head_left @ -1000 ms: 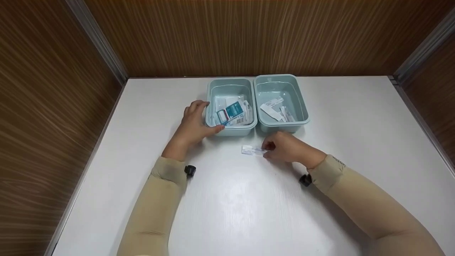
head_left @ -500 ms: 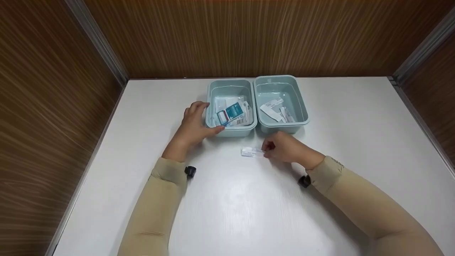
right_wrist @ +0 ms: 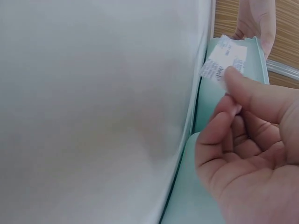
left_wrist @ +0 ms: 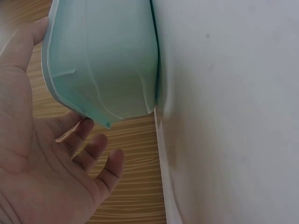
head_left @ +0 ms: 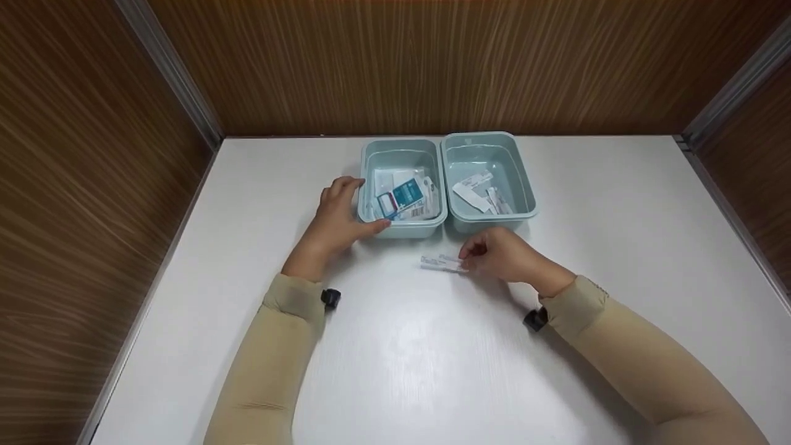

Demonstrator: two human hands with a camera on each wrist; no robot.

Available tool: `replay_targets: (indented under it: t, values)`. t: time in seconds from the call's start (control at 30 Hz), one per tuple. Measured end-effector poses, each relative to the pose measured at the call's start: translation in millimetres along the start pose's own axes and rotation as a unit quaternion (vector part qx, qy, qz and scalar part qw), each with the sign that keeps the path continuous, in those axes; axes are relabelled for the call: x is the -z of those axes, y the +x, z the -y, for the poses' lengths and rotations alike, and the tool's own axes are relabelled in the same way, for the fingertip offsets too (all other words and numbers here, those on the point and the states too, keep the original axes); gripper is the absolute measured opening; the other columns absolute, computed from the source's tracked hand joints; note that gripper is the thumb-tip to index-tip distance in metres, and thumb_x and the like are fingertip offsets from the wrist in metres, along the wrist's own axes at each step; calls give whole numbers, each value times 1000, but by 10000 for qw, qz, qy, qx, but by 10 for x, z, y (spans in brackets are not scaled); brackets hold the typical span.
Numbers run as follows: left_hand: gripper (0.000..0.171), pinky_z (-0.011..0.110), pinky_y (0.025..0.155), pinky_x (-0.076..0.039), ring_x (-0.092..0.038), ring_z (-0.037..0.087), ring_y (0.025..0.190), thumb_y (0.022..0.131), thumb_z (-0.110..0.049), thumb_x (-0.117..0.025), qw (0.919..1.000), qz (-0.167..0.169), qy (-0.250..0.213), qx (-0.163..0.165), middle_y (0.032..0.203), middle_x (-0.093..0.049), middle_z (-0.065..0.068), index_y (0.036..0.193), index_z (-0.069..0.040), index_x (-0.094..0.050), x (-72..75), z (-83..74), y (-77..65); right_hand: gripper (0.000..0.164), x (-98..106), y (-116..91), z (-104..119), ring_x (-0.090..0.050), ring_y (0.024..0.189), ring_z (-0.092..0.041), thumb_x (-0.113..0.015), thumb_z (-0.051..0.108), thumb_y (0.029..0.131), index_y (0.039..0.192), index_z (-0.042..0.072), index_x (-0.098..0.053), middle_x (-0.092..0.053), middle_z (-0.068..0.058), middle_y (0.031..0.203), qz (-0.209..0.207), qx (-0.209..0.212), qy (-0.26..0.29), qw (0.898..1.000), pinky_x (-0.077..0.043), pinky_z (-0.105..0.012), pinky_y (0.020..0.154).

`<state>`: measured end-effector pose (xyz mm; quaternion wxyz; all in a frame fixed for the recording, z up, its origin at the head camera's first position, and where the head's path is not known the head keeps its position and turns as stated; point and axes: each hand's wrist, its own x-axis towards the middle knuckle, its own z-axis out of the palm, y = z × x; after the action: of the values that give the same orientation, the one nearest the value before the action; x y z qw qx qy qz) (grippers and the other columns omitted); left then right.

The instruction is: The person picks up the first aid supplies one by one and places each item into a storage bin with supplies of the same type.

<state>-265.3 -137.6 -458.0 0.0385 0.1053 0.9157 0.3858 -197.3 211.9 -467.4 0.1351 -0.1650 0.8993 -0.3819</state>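
In the head view my left hand [head_left: 335, 221] spans the near left corner of the left pale-green plastic bin [head_left: 411, 232]. Its thumb and index finger touch the rim, while the other fingers hang loosely off the bin in the left wrist view. My right hand [head_left: 503, 254], in front of the right pale-green bin [head_left: 479, 153], pinches one end of a small white strip with blue print [head_left: 440, 264] between thumb and forefinger. The right wrist view shows the printed strip [right_wrist: 226, 56] sticking out past the thumb.
Inside the left bin lie a teal-and-white packet [head_left: 408, 193] and other clear and white packets. The right bin holds several torn-looking white paper pieces [head_left: 473, 196]. Both bins stand side by side on a white table [head_left: 401, 371], with wood-grain panels [head_left: 408, 68] behind and at the sides.
My right hand has shifted slightly to the right, and the strip in it now looks folded or split into two overlapping layers. My left hand and the bins stay put.
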Motion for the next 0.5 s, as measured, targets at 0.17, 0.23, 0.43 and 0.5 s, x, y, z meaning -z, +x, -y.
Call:
replay_targets:
  t: [0.17,0.23,0.43,0.5]
  values:
    - [111,54,140,-36,-31,29,165,85,-58,-97,10000,-9,-1,-37,179,-34,5,173,-19,-42,0,0,-6,6,24,-47,40,-58,74,-6,-81,0,96,100,3,-85,-79,-2,86,-69,100,97,9999,-48,-19,67]
    - [111,55,140,-36,-31,29,165,85,-58,-97,10000,-7,-10,-47,180,-34,5,173,-19,-42,-1,2,-5,5,42,-67,57,-60,75,-5,-81,0,98,101,1,-84,-80,-3,87,-95,122,111,9998,-49,-19,69]
    - [108,54,140,-36,-32,28,163,86,-59,-95,10000,1,-27,-72,178,-34,4,172,-20,-44,0,16,5,3,151,-122,111,-62,80,-7,-84,5,98,102,4,-84,-79,-4,89,-236,89,149,9996,-51,-19,72]
    - [107,54,140,-35,-32,28,163,86,-59,-95,10000,1,-32,-81,178,-35,4,172,-20,-44,3,15,3,3,199,-142,140,-63,81,-9,-84,7,100,102,5,-84,-79,-4,90,-275,107,207,9993,-51,-19,72]
